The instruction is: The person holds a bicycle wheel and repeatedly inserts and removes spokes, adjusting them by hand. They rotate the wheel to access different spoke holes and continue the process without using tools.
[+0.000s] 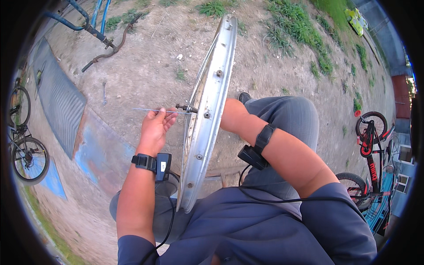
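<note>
A bare silver bicycle wheel rim (pixel 211 101) stands upright between my knees, edge toward me. Its hub axle (pixel 186 107) sticks out on the left side, and several thin spokes run from the hub area to the rim. My left hand (pixel 155 126) pinches a thin metal spoke (pixel 143 109) between thumb and fingers. The spoke lies nearly level, its inner end close to the hub. On the far side of the wheel is my right hand (pixel 232 115); the rim hides its fingers, so whether they grip anything does not show.
A wrench (pixel 104 92) lies on the dirt at left, near a corrugated sheet (pixel 62 99) and a blue-stained flat sheet (pixel 95 148). Rusty handlebars (pixel 118 46) on a blue frame lie at upper left. A black bicycle (pixel 28 157) stands far left, a red-black one (pixel 373 170) right.
</note>
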A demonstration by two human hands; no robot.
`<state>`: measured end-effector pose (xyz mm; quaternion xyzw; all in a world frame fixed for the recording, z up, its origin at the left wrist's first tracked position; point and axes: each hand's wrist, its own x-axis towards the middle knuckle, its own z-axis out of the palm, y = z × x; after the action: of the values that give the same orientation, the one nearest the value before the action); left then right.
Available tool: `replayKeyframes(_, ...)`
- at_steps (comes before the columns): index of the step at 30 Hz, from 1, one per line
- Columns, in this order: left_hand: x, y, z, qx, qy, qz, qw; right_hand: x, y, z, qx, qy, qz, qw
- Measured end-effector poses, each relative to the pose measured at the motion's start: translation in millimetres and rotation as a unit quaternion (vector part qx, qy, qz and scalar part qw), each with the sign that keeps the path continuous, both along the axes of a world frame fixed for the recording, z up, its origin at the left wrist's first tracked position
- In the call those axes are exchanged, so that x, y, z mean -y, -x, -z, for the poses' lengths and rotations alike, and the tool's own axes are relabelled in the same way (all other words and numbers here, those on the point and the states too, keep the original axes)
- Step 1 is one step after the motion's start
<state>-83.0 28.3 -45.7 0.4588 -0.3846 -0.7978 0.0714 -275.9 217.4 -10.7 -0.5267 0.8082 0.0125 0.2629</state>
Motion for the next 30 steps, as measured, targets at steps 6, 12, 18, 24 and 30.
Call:
replayKeyframes(6, -10.1, -2.4, 0.5, 0.002, -0.008, 0.01, 1.0, -2.3, -5.7, -3.1, -0.016, 0.0, 0.004, 1.0)
replayKeyframes(12, -15.6, -5.1, -0.8, -0.042, -0.077, -0.026, 0.996, 1.5, -13.4, 0.1, -0.028, 0.037, -0.012, 0.999)
replayKeyframes(18, -20.9, -15.6, -21.8, 0.011, -0.008, 0.028, 1.0, 4.7, -9.1, 9.4, -0.021, 0.049, -0.023, 0.998)
replayKeyframes(24, -14.1, -48.4, -110.5, -0.1, 0.067, 0.094, 0.988, 9.4, -10.2, 6.6, -0.017, 0.055, -0.019, 0.998)
replayKeyframes(30, -56.8, -95.0, -195.3, -0.071, 0.378, 0.216, 0.897, 23.0, -11.7, 10.9, -0.042, 0.05, -0.049, 0.997)
